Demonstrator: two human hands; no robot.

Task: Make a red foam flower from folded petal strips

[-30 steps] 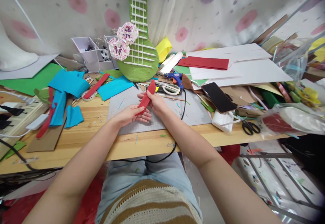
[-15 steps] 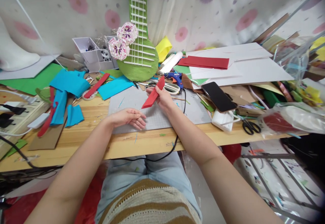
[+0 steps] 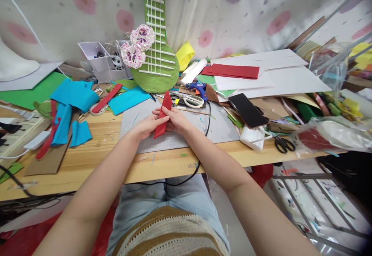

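A narrow red paper strip stands tilted over the grey cutting mat. My left hand pinches its lower part. My right hand grips the strip's middle from the right, fingers folded round it. The two hands touch each other above the mat. The strip's lower end is partly hidden between my fingers.
Behind the hands lie white-handled scissors, a blue glue gun with its black cord, and a green paper guitar. A black phone and black scissors sit right. Blue paper scraps litter the left.
My left hand rose from the mat and took hold of the strip again. My right hand brought the strip back down toward the left hand.
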